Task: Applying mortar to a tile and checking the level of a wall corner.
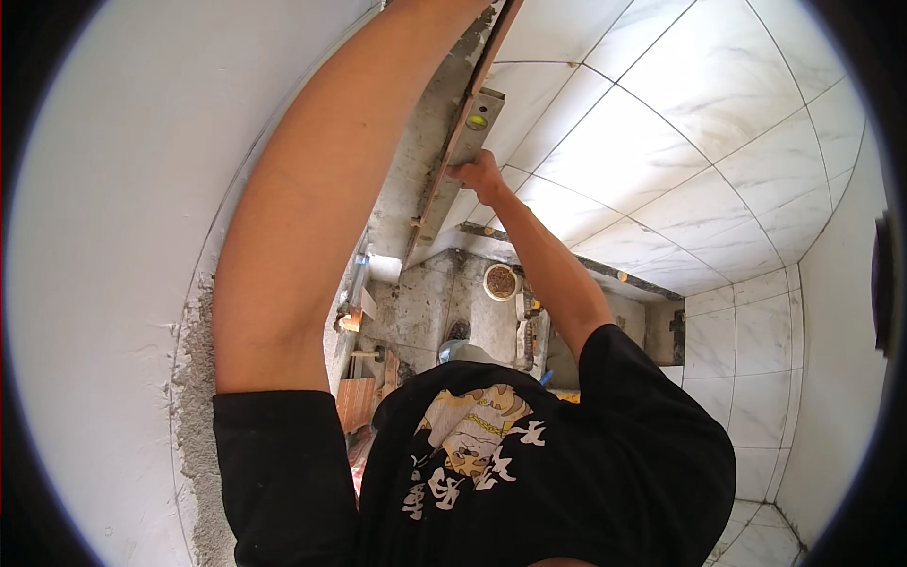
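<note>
My left arm (321,208) reaches up along the left side and out of the top edge, so that hand is not visible. My right hand (477,175) grips a silver spirit level (487,104) with a yellow-green vial, held lengthwise in the upper middle. A long reddish-brown edge strip (501,33) runs along the level's left side, beside a grey cement surface (397,217). My right fingers are curled at that edge, partly hidden.
White marble-look tiles (661,123) cover the right wall; a pale wall (113,236) rises at left. Below are a dirty floor (416,302), a white bucket (500,282) of dark material, tools (526,345) and reddish tiles (354,404) at the lower left.
</note>
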`<state>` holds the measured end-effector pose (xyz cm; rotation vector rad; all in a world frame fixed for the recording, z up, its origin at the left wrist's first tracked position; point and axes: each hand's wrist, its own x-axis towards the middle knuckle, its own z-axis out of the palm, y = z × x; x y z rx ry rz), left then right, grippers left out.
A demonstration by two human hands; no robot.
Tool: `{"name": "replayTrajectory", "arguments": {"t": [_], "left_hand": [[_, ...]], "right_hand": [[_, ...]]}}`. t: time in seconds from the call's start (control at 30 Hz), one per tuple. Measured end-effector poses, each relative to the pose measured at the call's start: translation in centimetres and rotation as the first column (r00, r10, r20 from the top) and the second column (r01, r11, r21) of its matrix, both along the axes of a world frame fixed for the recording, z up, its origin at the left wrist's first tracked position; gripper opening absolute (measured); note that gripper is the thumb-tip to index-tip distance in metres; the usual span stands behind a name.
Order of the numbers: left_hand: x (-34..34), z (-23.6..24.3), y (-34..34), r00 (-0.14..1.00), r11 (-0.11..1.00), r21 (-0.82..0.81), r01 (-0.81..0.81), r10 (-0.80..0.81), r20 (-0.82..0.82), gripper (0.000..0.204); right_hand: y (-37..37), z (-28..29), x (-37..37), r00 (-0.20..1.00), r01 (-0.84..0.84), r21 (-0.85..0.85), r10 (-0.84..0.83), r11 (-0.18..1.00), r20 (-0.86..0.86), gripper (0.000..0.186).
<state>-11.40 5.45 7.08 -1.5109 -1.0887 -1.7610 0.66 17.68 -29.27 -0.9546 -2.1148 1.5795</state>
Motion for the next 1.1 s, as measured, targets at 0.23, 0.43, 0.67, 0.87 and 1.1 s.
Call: {"name": "replayTrajectory", "arguments": {"t": [0.23, 0.43, 0.67, 0.87, 1.1], "left_hand": [[0.0, 0.0, 0.1, 1.0, 1.0, 0.011, -0.02, 0.02, -0.015, 0.038], [-0.1, -0.2, -0.2, 1.0, 1.0, 0.0, -0.022, 0.022, -0.016, 0.039], [0.0, 0.0, -0.2, 1.0, 1.0, 0.005, -0.016, 0.016, -0.015, 0.039], [-0.2, -0.1, -0.2, 0.999, 0.999, -0.009, -0.041, 0.041, -0.028, 0.039], [0.0, 0.0, -0.2, 1.0, 0.999, -0.041, -0.027, 0.027, -0.01, 0.04]], "right_hand": [[1.0, -0.4, -0.1, 1.0, 0.011, 0.013, -0.01, 1.0, -0.017, 0.032], [0.6, -0.4, 0.0, 0.995, 0.005, -0.006, -0.005, 1.0, -0.102, 0.027], [0.7, -0.5, 0.0, 0.995, 0.016, 0.005, -0.015, 1.0, -0.099, 0.026], [0.2, 0.2, 0.0, 0.999, -0.04, 0.02, 0.041, 0.999, -0.009, 0.041], [0.1, 0.2, 0.2, 0.998, -0.038, -0.021, 0.037, 0.999, -0.052, 0.041]]}}
